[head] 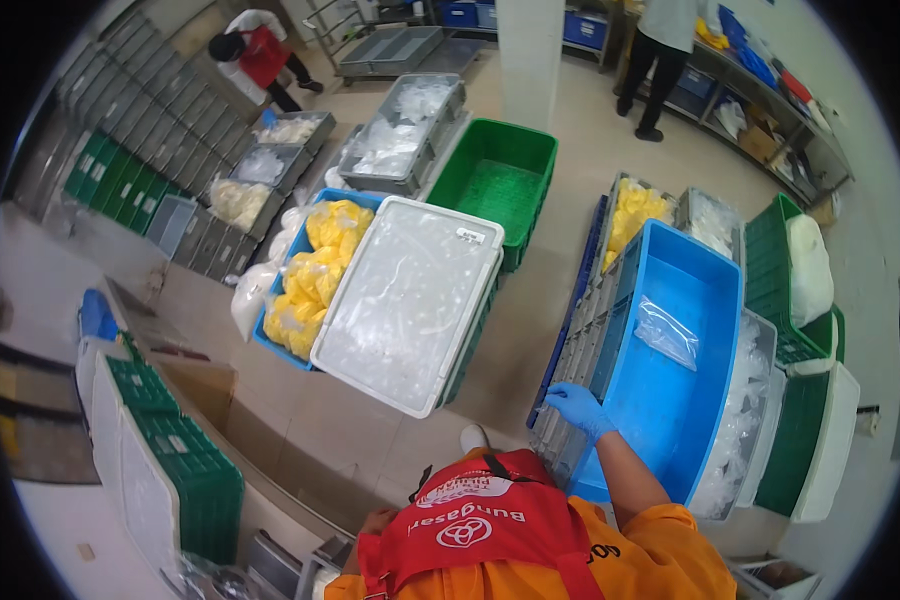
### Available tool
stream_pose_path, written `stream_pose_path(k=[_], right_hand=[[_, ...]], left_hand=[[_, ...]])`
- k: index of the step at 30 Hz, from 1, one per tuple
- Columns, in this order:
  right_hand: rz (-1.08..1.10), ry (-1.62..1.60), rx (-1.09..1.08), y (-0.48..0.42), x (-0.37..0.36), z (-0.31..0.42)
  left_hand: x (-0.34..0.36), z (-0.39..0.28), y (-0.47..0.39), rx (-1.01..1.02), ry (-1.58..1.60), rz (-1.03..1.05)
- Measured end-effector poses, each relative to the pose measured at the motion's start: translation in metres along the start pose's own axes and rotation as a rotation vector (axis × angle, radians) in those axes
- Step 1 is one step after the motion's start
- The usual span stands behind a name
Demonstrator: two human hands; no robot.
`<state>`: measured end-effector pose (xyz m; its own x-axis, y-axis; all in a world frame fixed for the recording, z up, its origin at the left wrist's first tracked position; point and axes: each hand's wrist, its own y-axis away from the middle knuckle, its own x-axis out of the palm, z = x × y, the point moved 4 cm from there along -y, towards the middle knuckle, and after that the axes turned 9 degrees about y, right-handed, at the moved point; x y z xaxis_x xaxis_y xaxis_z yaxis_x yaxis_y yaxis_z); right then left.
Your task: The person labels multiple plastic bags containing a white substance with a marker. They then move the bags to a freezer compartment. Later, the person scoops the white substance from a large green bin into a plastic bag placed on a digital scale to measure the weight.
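Note:
My right hand, in a blue glove, is over the left rim of a large blue tub. Its fingertips appear pinched on a piece of clear plastic hanging beside stacked grey crates. Inside the tub lies a folded clear plastic bag. Down by my waist, my left hand shows only in part beside the red apron; its fingers are hidden. Ahead stands a crate with a whitish lid. Bags of yellow material fill the blue crate next to it.
An open green crate stands beyond the lidded one. Grey crates of clear bags are behind it. To the right, a green crate holds a white bundle. Two people stand farther off, one near shelves.

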<state>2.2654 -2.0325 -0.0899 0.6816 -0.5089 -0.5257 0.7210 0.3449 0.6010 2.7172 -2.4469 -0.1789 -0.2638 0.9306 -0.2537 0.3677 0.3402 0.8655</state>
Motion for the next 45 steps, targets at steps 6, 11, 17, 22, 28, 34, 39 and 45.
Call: stream_pose_path(k=[6,11,17,22,28,34,39,45], right_hand=[[-0.071,-0.316,0.095,-0.003,-0.010,0.003],[-0.063,-0.708,0.209,-0.012,-0.018,0.007],[-0.074,-1.333,0.096,-0.048,-0.118,0.044],[-0.293,-1.099,-0.037,-0.159,-0.274,0.032],[-0.660,-0.632,0.118,-0.273,-0.467,-0.019],[-0.732,-0.539,0.268,-0.368,-0.514,-0.100],[-0.595,-0.590,0.411,-0.422,-0.495,-0.109],[-0.506,-1.415,0.941,-0.452,-0.420,-0.210]], left_hand=[[-0.037,-0.080,-0.083,-0.163,0.069,-0.021],[-0.002,-0.230,-0.153,-0.063,0.031,0.091],[0.080,-0.433,-0.219,0.123,-0.059,0.087],[0.139,-0.535,-0.272,-0.006,-0.188,0.158],[0.240,-0.727,-0.299,0.040,-0.429,0.299],[0.353,-0.955,-0.340,0.255,-0.362,0.338],[0.420,-1.062,-0.412,0.246,-0.486,0.405],[0.559,-1.244,-0.488,0.521,-0.935,0.577]])
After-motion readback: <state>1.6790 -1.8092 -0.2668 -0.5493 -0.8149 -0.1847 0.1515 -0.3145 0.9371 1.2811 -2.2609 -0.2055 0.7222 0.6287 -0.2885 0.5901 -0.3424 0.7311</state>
